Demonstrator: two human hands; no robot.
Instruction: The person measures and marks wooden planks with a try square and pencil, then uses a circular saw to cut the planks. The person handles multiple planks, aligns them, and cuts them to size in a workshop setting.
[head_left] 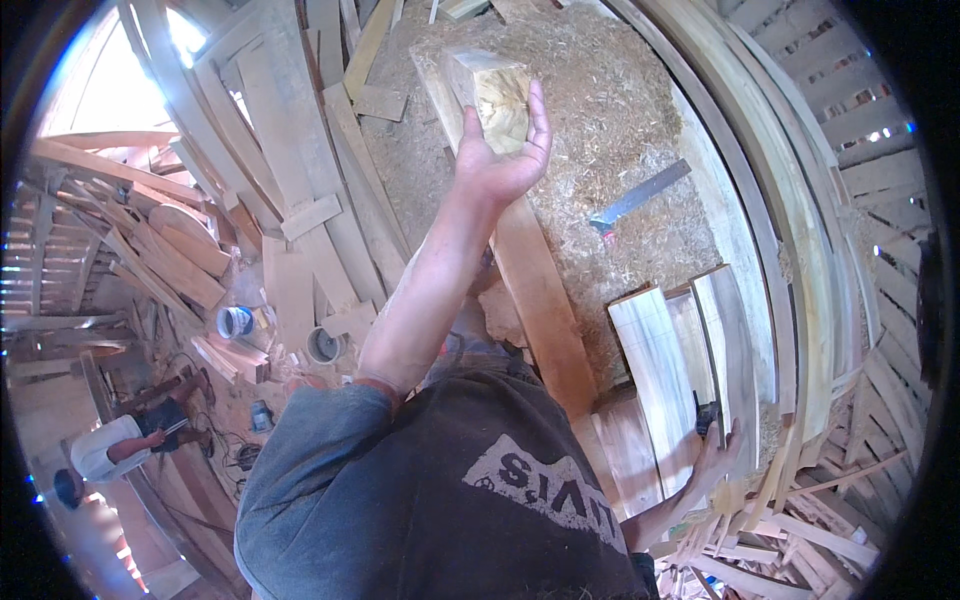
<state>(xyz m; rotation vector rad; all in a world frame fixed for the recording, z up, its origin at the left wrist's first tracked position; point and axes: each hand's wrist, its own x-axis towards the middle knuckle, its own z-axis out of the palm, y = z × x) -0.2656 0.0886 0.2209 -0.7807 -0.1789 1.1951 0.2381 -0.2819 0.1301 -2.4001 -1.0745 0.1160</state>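
Observation:
My left hand (503, 165) is raised at the upper middle, palm up. Its thumb and fingers close round the near end of a squared wooden block (500, 85) with pale, patterned end grain. Below this hand lies a long reddish-brown plank (545, 300). At the lower right, my right hand (716, 455) is by a stack of pale boards (655, 360), its fingers about a small black object (707, 412) whose kind I cannot make out. A flat metal blade with a blue end (645, 195) lies on shavings between the hands.
Wood shavings (600, 80) cover the ground ahead. Long curved timbers (775, 180) line the right side. Leaning planks (285, 130) and a white-blue bucket (235, 321) are on the left. Another person (110, 447) in a white top is at the far left.

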